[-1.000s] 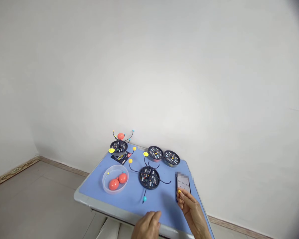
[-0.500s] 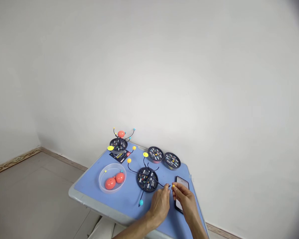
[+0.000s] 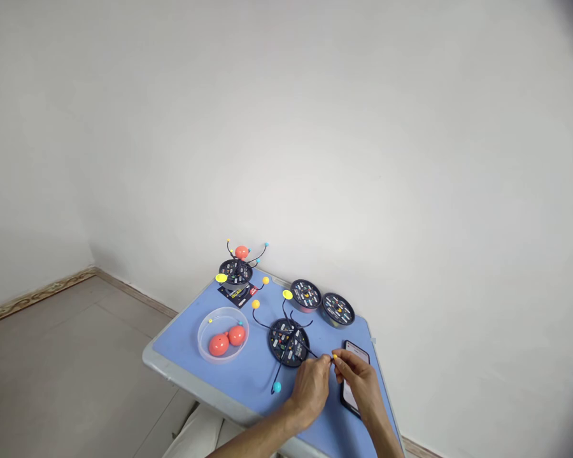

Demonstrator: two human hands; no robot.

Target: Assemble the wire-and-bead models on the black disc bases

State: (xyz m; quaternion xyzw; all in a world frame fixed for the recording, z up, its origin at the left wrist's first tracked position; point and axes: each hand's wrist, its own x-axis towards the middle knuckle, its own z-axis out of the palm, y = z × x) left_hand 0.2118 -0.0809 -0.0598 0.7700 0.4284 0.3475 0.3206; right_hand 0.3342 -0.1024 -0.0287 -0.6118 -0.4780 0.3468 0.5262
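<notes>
A planet model (image 3: 283, 348) with a round black printed base and thin curved black arms stands on the table. Two of its arms end in yellow-orange balls, another in a light blue ball. My left hand (image 3: 311, 387) is closed around the end of the arm that points right. Between the thumb and fingertips of my right hand (image 3: 361, 381) is a small yellow ball (image 3: 335, 357), brought right up against that arm's tip. Whether the ball sits on the tip I cannot tell, since fingers cover the joint.
On the blue table (image 3: 191, 337), a clear round container (image 3: 199, 340) holds two red half shells and small balls. A finished-looking planet model (image 3: 236, 272) stands behind, over a black card (image 3: 239, 299). Two round black-topped tins (image 3: 338, 309) stand at the back; a phone (image 3: 349, 397) lies under my right hand.
The yellow ball in my right hand has come left to the arm's tip, closing the gap. The whole view has shifted slightly, moving the table rightward.
</notes>
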